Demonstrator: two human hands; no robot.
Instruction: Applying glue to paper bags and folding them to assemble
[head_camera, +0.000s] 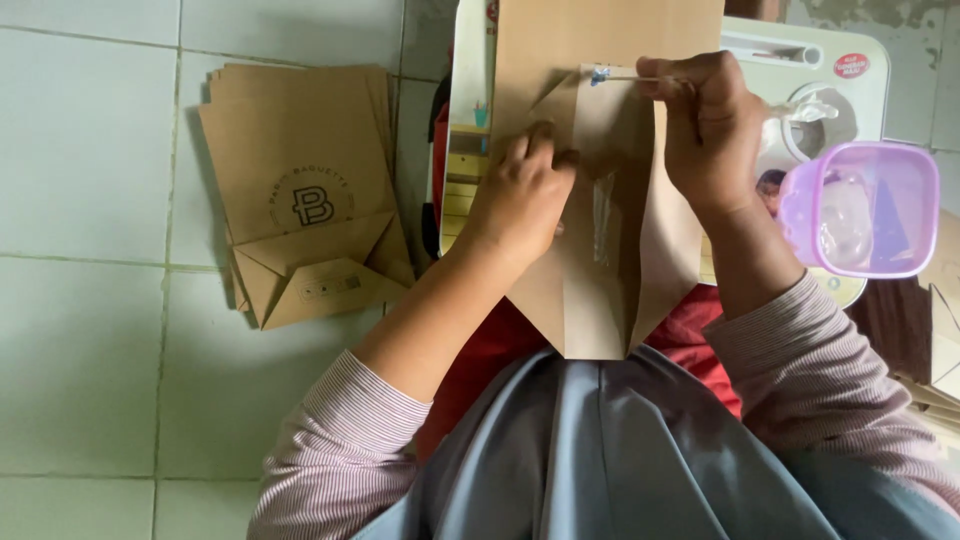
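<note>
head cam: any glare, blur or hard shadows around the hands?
Head view: soft, even light; only faint shadows under the left hand and beside the paper bag stack. Wet glue streak on the brown paper glints. Right hand with its stick is sharp; the purple tub looks slightly soft.

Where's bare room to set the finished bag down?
Bare tiled floor lies left of and below the stack of paper bags, and above it too. The board is crowded: the left hand presses the brown bag, the right hand holds a glue stick, with the purple cup beside it.
</note>
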